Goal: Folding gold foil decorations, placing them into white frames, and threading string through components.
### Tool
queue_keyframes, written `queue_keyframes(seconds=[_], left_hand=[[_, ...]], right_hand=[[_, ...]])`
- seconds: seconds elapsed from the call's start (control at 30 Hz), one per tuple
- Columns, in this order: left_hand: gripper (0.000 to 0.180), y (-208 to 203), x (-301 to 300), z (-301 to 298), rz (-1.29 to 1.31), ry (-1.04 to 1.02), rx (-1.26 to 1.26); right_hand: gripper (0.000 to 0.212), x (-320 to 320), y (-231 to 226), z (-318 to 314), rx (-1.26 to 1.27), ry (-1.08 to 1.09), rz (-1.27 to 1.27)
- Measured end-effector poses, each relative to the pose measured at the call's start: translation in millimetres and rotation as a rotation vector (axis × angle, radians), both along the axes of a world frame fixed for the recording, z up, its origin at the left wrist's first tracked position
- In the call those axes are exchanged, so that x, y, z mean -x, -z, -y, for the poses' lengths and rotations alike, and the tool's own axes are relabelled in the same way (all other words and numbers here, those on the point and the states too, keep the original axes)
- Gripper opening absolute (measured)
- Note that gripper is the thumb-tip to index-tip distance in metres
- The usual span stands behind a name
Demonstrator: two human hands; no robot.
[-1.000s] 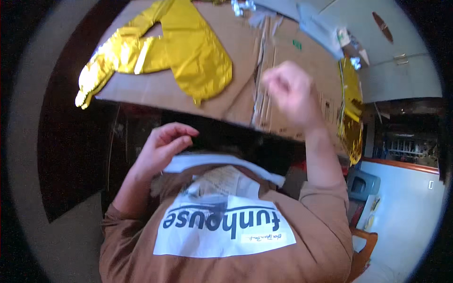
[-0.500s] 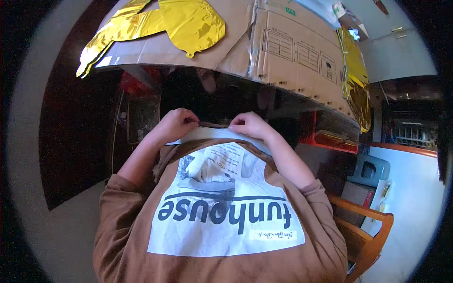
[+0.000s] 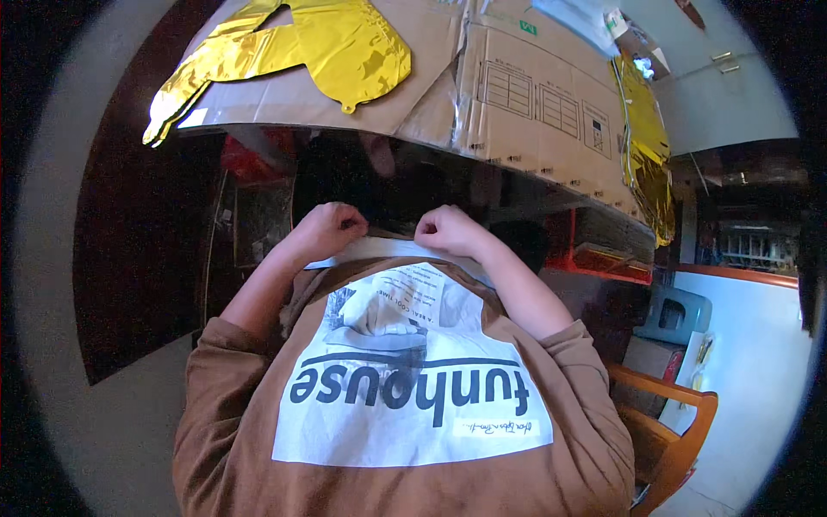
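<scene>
Both of my hands are at the lower hem of my brown shirt (image 3: 482,474), just short of the cardboard's near edge. My left hand (image 3: 326,231) is closed, thumb and fingers curled together at the left end of a pale fabric band (image 3: 392,249). Facing it, my right hand (image 3: 450,233) is closed in the same way at the band's right part. Whatever sits between the fingers of either hand is hidden or too small to name. Beyond them, a flat gold foil balloon (image 3: 353,56) with a small tab lies on the cardboard (image 3: 422,86).
More crumpled gold foil (image 3: 644,138) hangs over the cardboard's right side. Below it is a red-edged container (image 3: 607,250) of stacked flat items. A wooden chair (image 3: 680,431) stands at my right, near a grey-blue plastic stool (image 3: 676,310). Under the cardboard it is dark.
The view has shifted slightly, so the cardboard and foil sit a little lower. My hands stay at the shirt hem, with the right fingers curled a bit tighter.
</scene>
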State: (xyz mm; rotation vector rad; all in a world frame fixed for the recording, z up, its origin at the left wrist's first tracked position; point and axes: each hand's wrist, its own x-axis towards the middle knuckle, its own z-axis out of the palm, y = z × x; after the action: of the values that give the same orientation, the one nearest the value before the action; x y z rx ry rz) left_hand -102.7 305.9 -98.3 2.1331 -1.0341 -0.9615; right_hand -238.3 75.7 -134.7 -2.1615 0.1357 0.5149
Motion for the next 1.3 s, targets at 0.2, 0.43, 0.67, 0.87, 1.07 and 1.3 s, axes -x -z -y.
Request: queue_keyframes(seconds=[0.2, 0.43, 0.67, 0.87, 1.07, 1.3], left_hand=[[0.021, -4, -2, 2, -0.02, -0.017, 0.001], [0.021, -5, -4, 11, 0.061, 0.04, 0.055], [0.021, 1, -6, 13, 0.045, 0.047, 0.07], [0.023, -24, 4, 31, 0.19, 0.101, 0.258], [0.016, -82, 2, 58, 0.259, 0.32, 0.331], [0.003, -184, -11, 56, 0.477, 0.404, 0.64]], right_hand=[[0.024, -5, -1, 11, -0.057, 0.13, 0.024], [0.024, -1, -2, 3, -0.031, 0.069, -0.061], [0.025, -7, -7, 2, -0.028, 0.145, -0.022], [0.017, -3, -9, 0, -0.162, 0.301, 0.196], [0.008, 0, -73, -32, -0.352, 0.532, 0.466], [0.038, -5, -138, -49, -1.394, 0.301, 0.296]])
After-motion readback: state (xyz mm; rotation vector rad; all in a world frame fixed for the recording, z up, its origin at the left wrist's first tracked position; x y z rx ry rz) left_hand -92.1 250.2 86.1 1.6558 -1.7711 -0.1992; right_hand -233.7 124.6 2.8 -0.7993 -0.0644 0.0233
